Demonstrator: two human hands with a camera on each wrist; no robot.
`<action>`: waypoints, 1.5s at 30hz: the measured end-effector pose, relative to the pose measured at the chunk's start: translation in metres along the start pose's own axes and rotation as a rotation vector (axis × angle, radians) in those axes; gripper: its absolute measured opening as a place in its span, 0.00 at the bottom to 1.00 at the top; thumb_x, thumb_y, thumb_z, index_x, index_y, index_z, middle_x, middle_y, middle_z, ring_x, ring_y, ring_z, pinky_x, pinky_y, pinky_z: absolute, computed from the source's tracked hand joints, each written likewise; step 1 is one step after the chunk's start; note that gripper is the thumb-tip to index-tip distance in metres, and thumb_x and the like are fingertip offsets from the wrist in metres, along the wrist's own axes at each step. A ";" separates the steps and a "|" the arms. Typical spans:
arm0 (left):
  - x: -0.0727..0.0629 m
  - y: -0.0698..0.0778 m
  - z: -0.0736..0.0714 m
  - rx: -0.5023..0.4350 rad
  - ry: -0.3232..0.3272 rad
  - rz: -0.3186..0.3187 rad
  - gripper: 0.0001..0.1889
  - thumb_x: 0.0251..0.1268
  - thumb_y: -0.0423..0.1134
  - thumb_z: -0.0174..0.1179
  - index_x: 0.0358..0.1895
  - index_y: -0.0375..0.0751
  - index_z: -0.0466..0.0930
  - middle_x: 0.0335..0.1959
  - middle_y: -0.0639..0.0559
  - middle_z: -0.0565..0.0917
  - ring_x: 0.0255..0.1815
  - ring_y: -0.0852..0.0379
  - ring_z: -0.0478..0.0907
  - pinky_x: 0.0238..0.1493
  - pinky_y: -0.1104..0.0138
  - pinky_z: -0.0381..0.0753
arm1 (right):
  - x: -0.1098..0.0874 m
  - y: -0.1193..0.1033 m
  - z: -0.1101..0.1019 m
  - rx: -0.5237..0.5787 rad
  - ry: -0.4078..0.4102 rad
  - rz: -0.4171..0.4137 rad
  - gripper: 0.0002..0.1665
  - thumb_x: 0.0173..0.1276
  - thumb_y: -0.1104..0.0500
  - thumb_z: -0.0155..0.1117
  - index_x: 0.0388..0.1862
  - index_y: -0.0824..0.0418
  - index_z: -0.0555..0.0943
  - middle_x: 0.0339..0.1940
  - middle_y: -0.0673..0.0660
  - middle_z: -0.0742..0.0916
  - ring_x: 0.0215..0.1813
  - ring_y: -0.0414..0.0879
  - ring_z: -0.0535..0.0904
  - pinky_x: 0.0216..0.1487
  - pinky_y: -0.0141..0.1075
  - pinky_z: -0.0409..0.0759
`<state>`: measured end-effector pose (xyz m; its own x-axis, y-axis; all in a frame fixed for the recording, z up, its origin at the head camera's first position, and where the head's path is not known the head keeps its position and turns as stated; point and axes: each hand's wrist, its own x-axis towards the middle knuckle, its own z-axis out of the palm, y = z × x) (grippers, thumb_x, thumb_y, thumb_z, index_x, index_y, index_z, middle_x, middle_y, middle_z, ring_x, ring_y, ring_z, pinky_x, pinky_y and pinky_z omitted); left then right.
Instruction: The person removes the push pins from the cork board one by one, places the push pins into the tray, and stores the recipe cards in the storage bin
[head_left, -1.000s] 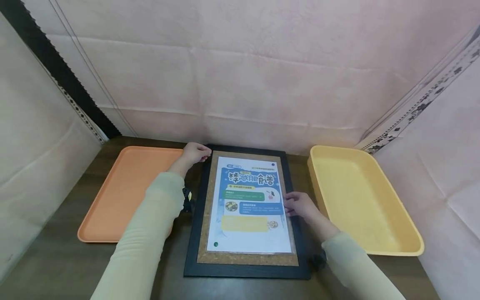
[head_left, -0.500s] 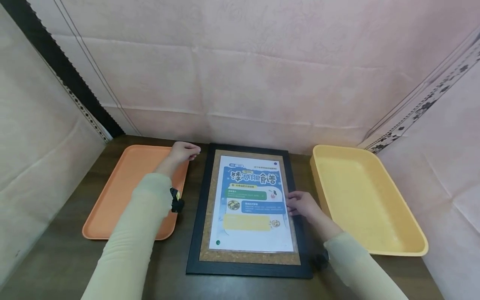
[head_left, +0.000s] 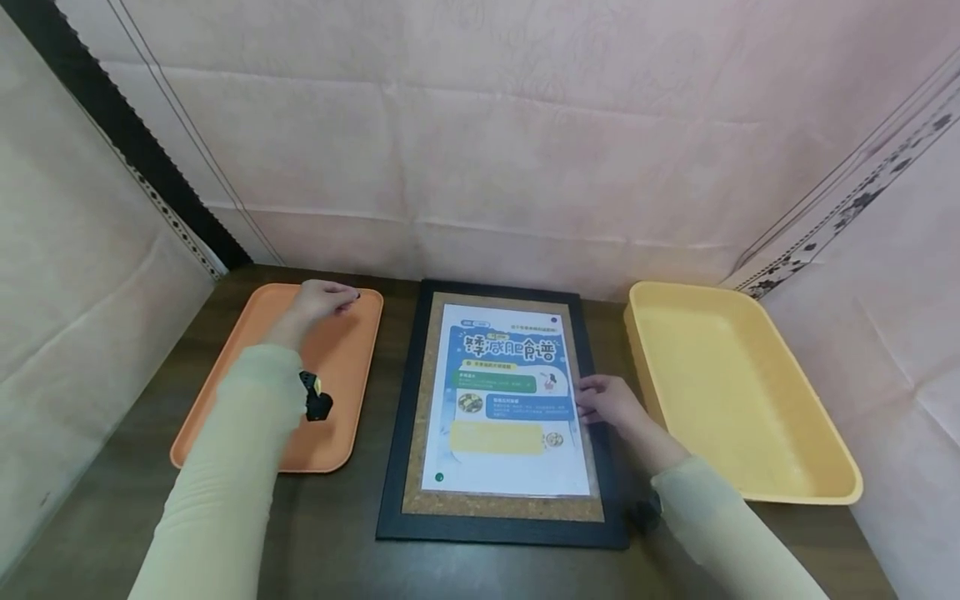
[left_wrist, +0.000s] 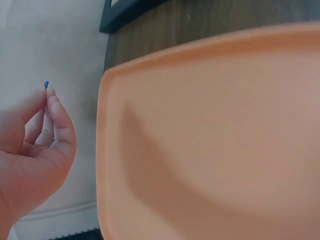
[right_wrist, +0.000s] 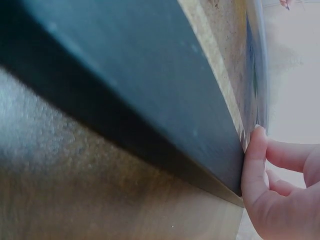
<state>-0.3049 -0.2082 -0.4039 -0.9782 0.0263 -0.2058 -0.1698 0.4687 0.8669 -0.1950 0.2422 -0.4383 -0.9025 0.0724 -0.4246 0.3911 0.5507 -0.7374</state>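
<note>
Over the far end of the orange tray [head_left: 330,433], my left hand [head_left: 318,300] holds its thumb and forefinger together. Between their tips in the left wrist view is a small blue pin [left_wrist: 46,84]; only its end shows. A blue-and-white printed poster [head_left: 498,471] lies on a cork board [head_left: 502,506] with a black frame [head_left: 502,531]. My right hand [head_left: 611,404] stays at the poster's right edge. In the right wrist view its thumb and finger pinch there, with the hand against the frame's side.
To the right of the board stands a deep yellow bin [head_left: 720,392]. The dark wooden table [head_left: 330,542] runs up to a pale cloth wall [head_left: 487,150]. Small dots, one purple [head_left: 554,320] and one green [head_left: 439,477], mark two opposite corners of the poster.
My left hand has moved left, from the frame's upper left corner to over the orange tray. My right hand remains at the poster's right edge.
</note>
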 end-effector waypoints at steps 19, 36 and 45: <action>-0.009 -0.031 -0.023 0.049 0.021 -0.209 0.19 0.70 0.46 0.48 0.19 0.43 0.73 0.14 0.57 0.72 0.29 0.52 0.68 0.41 0.65 0.65 | 0.007 -0.006 -0.005 -0.028 0.002 -0.049 0.28 0.68 0.56 0.58 0.63 0.69 0.68 0.48 0.67 0.82 0.35 0.44 0.84 0.41 0.37 0.83; -0.009 -0.048 -0.012 0.207 0.056 -0.191 0.16 0.61 0.43 0.55 0.17 0.39 0.75 0.12 0.57 0.73 0.22 0.55 0.68 0.31 0.67 0.67 | 0.002 -0.003 -0.002 -0.011 0.002 -0.039 0.27 0.68 0.57 0.57 0.62 0.68 0.68 0.49 0.66 0.82 0.37 0.45 0.84 0.43 0.38 0.83; -0.013 -0.044 0.000 0.274 0.042 -0.182 0.16 0.63 0.41 0.54 0.19 0.36 0.74 0.12 0.56 0.72 0.23 0.54 0.67 0.33 0.66 0.67 | 0.002 0.002 0.000 -0.008 0.005 -0.023 0.27 0.69 0.57 0.57 0.63 0.68 0.68 0.47 0.67 0.83 0.36 0.45 0.84 0.42 0.38 0.83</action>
<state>-0.2852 -0.2294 -0.4393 -0.9396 -0.1134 -0.3229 -0.3098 0.6826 0.6619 -0.1955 0.2437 -0.4407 -0.9120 0.0644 -0.4050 0.3691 0.5592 -0.7423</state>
